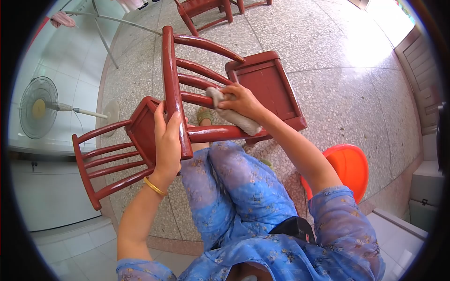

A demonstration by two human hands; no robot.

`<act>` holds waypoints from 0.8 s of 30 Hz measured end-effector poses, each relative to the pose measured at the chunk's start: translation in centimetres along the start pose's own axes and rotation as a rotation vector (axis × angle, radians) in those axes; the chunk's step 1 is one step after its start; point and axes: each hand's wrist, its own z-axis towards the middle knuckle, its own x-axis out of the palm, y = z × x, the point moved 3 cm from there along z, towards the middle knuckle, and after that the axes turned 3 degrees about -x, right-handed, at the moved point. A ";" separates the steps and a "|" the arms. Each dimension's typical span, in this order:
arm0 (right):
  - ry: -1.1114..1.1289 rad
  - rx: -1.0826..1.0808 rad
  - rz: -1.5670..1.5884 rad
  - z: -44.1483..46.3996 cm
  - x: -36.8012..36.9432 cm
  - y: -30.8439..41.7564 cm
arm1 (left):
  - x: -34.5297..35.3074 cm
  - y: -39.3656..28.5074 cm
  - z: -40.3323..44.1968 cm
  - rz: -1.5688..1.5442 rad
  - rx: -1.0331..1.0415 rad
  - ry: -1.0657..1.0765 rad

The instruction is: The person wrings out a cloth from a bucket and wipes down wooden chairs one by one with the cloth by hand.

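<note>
Grey speckled floor (pixel 337 93) underlies the whole scene. Person: blue flowered clothing (pixel 255 187), thighs pointing forward at lower centre. Chair (pixel 267 86): red, in front of the person's knees, its back turned toward the left hand and its seat to the right of the slats. Second chair (pixel 146 129): likewise red, to the left, just beside the left wrist. Third chair (pixel 206 7): at the far edge of the floor, partly out of view. Basin (pixel 349 168): orange-red, on the floor beyond the right elbow. Fan (pixel 38 108): at far left, well apart from both hands.

Left hand (pixel 168 140): forearm rising from lower left, elbow slightly bent, wrist nearly in line; grip clamped on the top rail of the chair near its lower end, fingers wrapped around the wood. Right hand (pixel 241 100): forearm slanting up and leftward across the basin's near side, back of the hand uppermost, fingers bent; grip closed on the cloth. Cloth (pixel 239 120): grey, bunched beneath the right palm, against the chair's slats, its loose end lying over the lowest bar. Bracelet (pixel 155 186): gold-coloured, around the left wrist.
</note>
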 end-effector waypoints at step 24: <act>-0.112 -0.138 0.039 3.2 1.4 9.6 | -0.3 0.7 0.4 -0.066 0.008 -0.002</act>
